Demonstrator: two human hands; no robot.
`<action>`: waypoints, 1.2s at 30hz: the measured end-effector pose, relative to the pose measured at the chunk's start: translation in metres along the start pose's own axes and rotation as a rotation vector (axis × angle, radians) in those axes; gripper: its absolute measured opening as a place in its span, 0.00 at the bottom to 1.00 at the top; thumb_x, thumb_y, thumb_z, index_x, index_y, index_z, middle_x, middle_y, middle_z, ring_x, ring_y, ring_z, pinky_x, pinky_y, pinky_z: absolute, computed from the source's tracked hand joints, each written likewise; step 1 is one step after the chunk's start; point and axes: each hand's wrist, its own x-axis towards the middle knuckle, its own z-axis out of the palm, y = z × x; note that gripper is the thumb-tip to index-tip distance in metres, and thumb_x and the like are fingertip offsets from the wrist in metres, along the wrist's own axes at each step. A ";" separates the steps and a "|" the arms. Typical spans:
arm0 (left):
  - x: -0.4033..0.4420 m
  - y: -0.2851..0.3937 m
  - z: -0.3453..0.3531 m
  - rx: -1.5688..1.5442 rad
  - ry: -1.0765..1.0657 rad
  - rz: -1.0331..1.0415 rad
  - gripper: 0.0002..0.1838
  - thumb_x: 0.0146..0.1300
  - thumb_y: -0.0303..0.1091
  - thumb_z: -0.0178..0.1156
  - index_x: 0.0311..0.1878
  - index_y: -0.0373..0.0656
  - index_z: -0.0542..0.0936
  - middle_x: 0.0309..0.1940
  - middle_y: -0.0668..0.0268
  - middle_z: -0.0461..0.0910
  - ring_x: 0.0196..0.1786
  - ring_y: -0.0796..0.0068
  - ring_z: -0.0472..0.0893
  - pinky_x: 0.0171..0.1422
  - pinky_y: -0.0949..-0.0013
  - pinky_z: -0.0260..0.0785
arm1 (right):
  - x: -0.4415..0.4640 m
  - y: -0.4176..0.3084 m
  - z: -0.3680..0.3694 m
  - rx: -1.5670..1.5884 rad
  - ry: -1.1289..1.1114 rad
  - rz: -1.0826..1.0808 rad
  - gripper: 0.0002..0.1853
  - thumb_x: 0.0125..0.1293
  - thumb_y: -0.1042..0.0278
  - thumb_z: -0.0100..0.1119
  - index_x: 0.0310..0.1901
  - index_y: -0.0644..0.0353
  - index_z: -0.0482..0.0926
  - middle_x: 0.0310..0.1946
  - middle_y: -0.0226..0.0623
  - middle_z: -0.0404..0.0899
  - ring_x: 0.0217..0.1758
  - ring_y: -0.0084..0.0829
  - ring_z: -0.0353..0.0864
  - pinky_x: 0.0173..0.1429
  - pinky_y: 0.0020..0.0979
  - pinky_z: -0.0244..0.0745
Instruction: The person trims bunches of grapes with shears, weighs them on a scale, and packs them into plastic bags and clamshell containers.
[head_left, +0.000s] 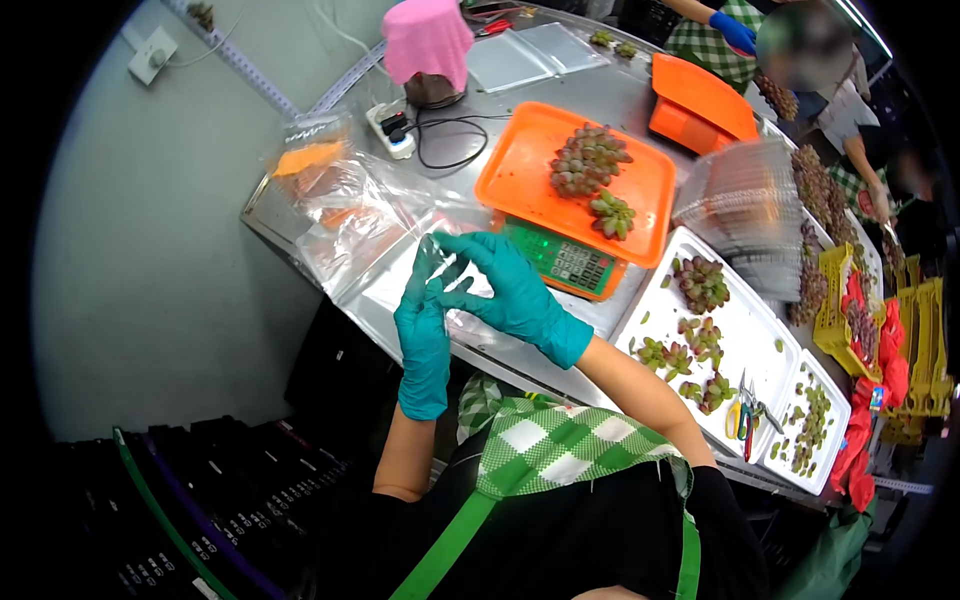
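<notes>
Both hands wear teal gloves and meet over the front edge of the metal table. My left hand [424, 320] is closed on the edge of a clear plastic bag [375, 225], its fingers pointing up. My right hand [495, 285] has its thumb and fingers bent around the same thin plastic, near the left fingertips. Right of them stands a scale [565, 262] with a green display, carrying an orange tray [520, 170]. On that tray lie a large succulent cluster [588, 160] and a smaller green succulent [612, 215].
A white tray [745, 345] holds succulents and scissors [742, 420]; a smaller white tray [840, 420] holds leaves. Clear plastic containers [745, 210], another orange scale [700, 105], a power strip [393, 130] and a pink cloth [427, 42] are around. People work at the upper right.
</notes>
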 end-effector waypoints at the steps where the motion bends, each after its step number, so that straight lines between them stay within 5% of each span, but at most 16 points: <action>1: -0.003 -0.001 0.004 0.075 0.021 -0.033 0.21 0.64 0.28 0.43 0.60 0.36 0.59 0.51 0.57 0.69 0.49 0.67 0.74 0.47 0.70 0.71 | -0.009 0.014 -0.002 -0.005 0.034 -0.015 0.25 0.49 0.69 0.63 0.51 0.56 0.69 0.38 0.35 0.71 0.36 0.27 0.73 0.42 0.27 0.68; 4: -0.010 -0.002 0.017 0.216 0.000 -0.077 0.19 0.64 0.30 0.44 0.57 0.35 0.63 0.42 0.56 0.75 0.41 0.66 0.78 0.41 0.72 0.73 | -0.026 0.025 -0.016 0.191 0.142 0.149 0.16 0.52 0.73 0.59 0.45 0.57 0.73 0.31 0.32 0.73 0.31 0.23 0.74 0.35 0.24 0.70; 6: -0.017 0.011 0.036 0.153 0.177 -0.110 0.15 0.63 0.34 0.48 0.45 0.32 0.72 0.25 0.61 0.77 0.23 0.74 0.77 0.28 0.74 0.71 | -0.032 0.025 -0.026 0.280 0.351 0.152 0.10 0.54 0.78 0.56 0.40 0.60 0.74 0.27 0.32 0.74 0.31 0.20 0.74 0.33 0.21 0.70; 9: -0.016 0.009 0.023 0.322 0.216 -0.034 0.10 0.61 0.31 0.50 0.36 0.33 0.75 0.19 0.64 0.74 0.20 0.76 0.74 0.24 0.76 0.68 | -0.038 0.022 -0.046 0.360 0.494 0.225 0.11 0.54 0.75 0.58 0.40 0.61 0.72 0.29 0.33 0.74 0.32 0.23 0.74 0.36 0.23 0.70; 11: -0.019 0.009 0.030 0.367 0.235 -0.029 0.05 0.57 0.27 0.54 0.31 0.33 0.75 0.18 0.66 0.72 0.18 0.78 0.72 0.20 0.78 0.66 | -0.043 0.016 -0.052 0.318 0.443 0.172 0.14 0.53 0.73 0.60 0.41 0.61 0.71 0.30 0.34 0.74 0.33 0.24 0.74 0.38 0.24 0.71; 13: -0.022 0.002 0.048 0.342 0.276 -0.007 0.04 0.55 0.25 0.56 0.29 0.35 0.74 0.17 0.66 0.72 0.17 0.79 0.71 0.18 0.78 0.64 | -0.049 0.003 -0.044 0.250 0.223 0.095 0.37 0.42 0.62 0.70 0.54 0.59 0.63 0.44 0.42 0.69 0.48 0.33 0.71 0.51 0.31 0.67; 15: -0.028 0.003 0.066 0.220 0.227 -0.060 0.05 0.54 0.25 0.57 0.26 0.39 0.71 0.17 0.68 0.71 0.16 0.82 0.69 0.17 0.79 0.63 | -0.054 -0.009 -0.044 0.170 0.009 0.061 0.44 0.44 0.61 0.68 0.63 0.51 0.53 0.52 0.37 0.67 0.51 0.30 0.68 0.57 0.31 0.61; 19: -0.022 0.003 0.062 0.149 0.179 -0.027 0.06 0.53 0.23 0.54 0.24 0.42 0.68 0.16 0.70 0.67 0.16 0.83 0.68 0.15 0.82 0.59 | -0.054 -0.002 -0.057 0.430 0.173 0.138 0.24 0.54 0.78 0.55 0.55 0.56 0.67 0.49 0.36 0.73 0.48 0.25 0.73 0.54 0.26 0.67; 21: -0.013 0.008 0.048 0.287 0.125 0.063 0.05 0.52 0.23 0.55 0.26 0.43 0.69 0.17 0.69 0.69 0.16 0.83 0.67 0.16 0.81 0.61 | -0.053 0.026 -0.064 0.536 0.446 0.091 0.20 0.56 0.85 0.49 0.51 0.61 0.70 0.46 0.35 0.74 0.47 0.23 0.74 0.54 0.23 0.68; 24: -0.002 0.019 0.043 0.521 -0.071 0.339 0.10 0.49 0.19 0.57 0.35 0.41 0.71 0.28 0.67 0.73 0.25 0.81 0.71 0.27 0.80 0.66 | -0.043 0.010 -0.101 0.527 0.728 0.029 0.17 0.56 0.80 0.52 0.49 0.60 0.73 0.37 0.36 0.78 0.39 0.20 0.76 0.44 0.23 0.71; 26: 0.011 0.021 0.055 0.816 -0.046 0.587 0.14 0.48 0.17 0.57 0.40 0.40 0.72 0.33 0.67 0.73 0.31 0.80 0.72 0.34 0.80 0.68 | -0.047 0.002 -0.110 0.061 0.638 0.047 0.21 0.53 0.78 0.54 0.52 0.59 0.70 0.45 0.36 0.73 0.44 0.28 0.74 0.48 0.27 0.69; 28: 0.020 0.040 0.076 0.742 0.068 0.553 0.21 0.47 0.17 0.60 0.47 0.40 0.72 0.33 0.72 0.71 0.30 0.87 0.63 0.37 0.85 0.61 | -0.045 -0.033 -0.116 -0.531 0.608 -0.004 0.24 0.51 0.76 0.55 0.54 0.58 0.68 0.48 0.35 0.70 0.48 0.32 0.71 0.51 0.30 0.68; 30: 0.038 0.041 0.077 0.700 0.231 0.470 0.25 0.48 0.18 0.59 0.53 0.41 0.70 0.34 0.74 0.70 0.29 0.87 0.61 0.36 0.84 0.60 | -0.044 -0.051 -0.109 -0.576 0.494 -0.265 0.29 0.47 0.73 0.58 0.55 0.56 0.66 0.50 0.37 0.68 0.48 0.36 0.69 0.53 0.36 0.64; 32: 0.034 0.055 0.118 0.359 0.062 0.508 0.25 0.50 0.18 0.57 0.55 0.40 0.68 0.31 0.75 0.68 0.28 0.88 0.62 0.39 0.84 0.62 | -0.042 -0.055 -0.096 -0.531 0.277 -0.514 0.30 0.47 0.73 0.56 0.57 0.55 0.64 0.49 0.35 0.68 0.46 0.36 0.70 0.52 0.37 0.63; 34: 0.027 0.051 0.132 0.176 -0.096 0.491 0.22 0.57 0.22 0.50 0.56 0.36 0.64 0.55 0.60 0.66 0.45 0.79 0.71 0.47 0.79 0.66 | -0.037 -0.052 -0.084 -0.292 0.260 -0.364 0.20 0.49 0.76 0.54 0.47 0.58 0.69 0.41 0.38 0.70 0.44 0.37 0.70 0.48 0.36 0.67; 36: 0.013 0.058 0.146 0.344 -0.118 0.523 0.23 0.55 0.21 0.51 0.56 0.34 0.64 0.57 0.61 0.64 0.40 0.84 0.72 0.46 0.80 0.67 | -0.033 -0.047 -0.087 -0.133 0.298 -0.062 0.18 0.49 0.77 0.53 0.45 0.60 0.68 0.39 0.41 0.70 0.44 0.40 0.70 0.49 0.36 0.66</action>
